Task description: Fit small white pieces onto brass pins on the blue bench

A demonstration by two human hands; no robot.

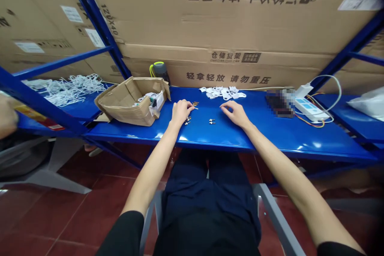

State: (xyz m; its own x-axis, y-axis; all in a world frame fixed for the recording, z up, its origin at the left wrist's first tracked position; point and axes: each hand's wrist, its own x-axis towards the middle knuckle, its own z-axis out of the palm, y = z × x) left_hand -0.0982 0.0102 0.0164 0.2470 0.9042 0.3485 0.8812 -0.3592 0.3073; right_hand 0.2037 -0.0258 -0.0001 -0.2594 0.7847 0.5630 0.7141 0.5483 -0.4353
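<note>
My left hand [181,111] rests over the blue tabletop with its fingers pinched together, and a small brass-coloured pin [196,108] shows at the fingertips. A few more brass-coloured pieces [195,103] lie just beyond those fingers. Beside the wrist is a small group of metal pins with pale parts [187,120]. Two similar small pieces [212,121] lie between my hands. To the right, my right hand [235,113] hovers low over the table, fingers curved and slightly apart, with nothing visible in them. White flat plastic parts [222,93] form a loose pile at the back.
A torn cardboard box [132,102] with mixed parts stands at left, a dark cylinder with a yellow-green strap [160,72] behind it. At right are a power strip [313,109], cables and a blurred dark object [280,103]. White cords [73,90] and a person's hand [7,116] are far left.
</note>
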